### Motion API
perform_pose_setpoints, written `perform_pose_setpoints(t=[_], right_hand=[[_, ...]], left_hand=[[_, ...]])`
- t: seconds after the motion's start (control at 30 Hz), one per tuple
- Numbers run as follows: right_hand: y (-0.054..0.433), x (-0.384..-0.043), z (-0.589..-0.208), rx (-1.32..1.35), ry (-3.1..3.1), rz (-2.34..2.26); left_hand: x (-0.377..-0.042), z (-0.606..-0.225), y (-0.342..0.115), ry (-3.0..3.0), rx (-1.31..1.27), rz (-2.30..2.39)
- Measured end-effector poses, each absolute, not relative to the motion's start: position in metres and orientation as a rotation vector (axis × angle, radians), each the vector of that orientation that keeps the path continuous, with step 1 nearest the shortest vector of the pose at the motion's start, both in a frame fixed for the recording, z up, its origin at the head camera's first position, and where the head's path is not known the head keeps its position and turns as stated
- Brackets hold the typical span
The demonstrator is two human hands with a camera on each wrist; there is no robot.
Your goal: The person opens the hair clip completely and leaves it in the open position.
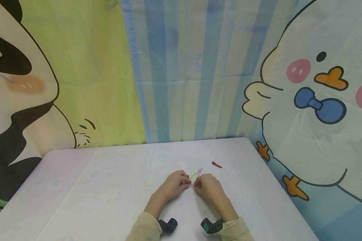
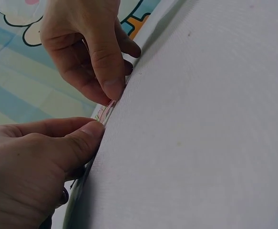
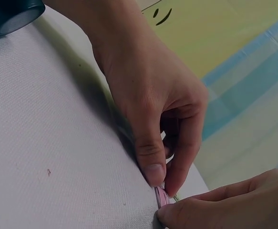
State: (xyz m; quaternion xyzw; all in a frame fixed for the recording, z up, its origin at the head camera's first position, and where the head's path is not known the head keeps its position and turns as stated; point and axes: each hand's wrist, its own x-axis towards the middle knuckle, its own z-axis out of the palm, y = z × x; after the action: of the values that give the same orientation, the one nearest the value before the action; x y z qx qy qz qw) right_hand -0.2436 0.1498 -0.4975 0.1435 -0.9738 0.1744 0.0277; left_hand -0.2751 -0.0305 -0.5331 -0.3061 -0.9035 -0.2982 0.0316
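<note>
Over the white table, both hands meet at a small pink hair clip (image 1: 191, 185). One end of it is pinched between the thumb and forefinger of my left hand (image 1: 173, 183). My right hand (image 1: 209, 188) pinches the other end from above, as the right wrist view shows with the pink clip (image 3: 162, 194) between the two hands. Fingertips cover much of it. Just beyond the fingers lie a green hair clip (image 1: 193, 174) and another pink hair clip (image 1: 199, 171). Farther off to the right is a dark red hair clip (image 1: 217, 164), touched by neither hand.
The white-covered table (image 1: 93, 194) reaches back to a striped curtain (image 1: 187, 83). Printed cartoon cloths hang at the left and right. A dark wrist camera sits on each wrist, the left camera (image 1: 169, 226) and right camera (image 1: 211, 226) above the tabletop.
</note>
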Motion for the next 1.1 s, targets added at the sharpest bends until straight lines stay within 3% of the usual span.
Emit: perform_pose_setpoints(t=[1.1], right_hand=[[0.164,-0.249,-0.495,0.407,-3.071,0.557]], left_hand=[[-0.275,-0.535,-0.021,-2.831,-0.919,-0.908]])
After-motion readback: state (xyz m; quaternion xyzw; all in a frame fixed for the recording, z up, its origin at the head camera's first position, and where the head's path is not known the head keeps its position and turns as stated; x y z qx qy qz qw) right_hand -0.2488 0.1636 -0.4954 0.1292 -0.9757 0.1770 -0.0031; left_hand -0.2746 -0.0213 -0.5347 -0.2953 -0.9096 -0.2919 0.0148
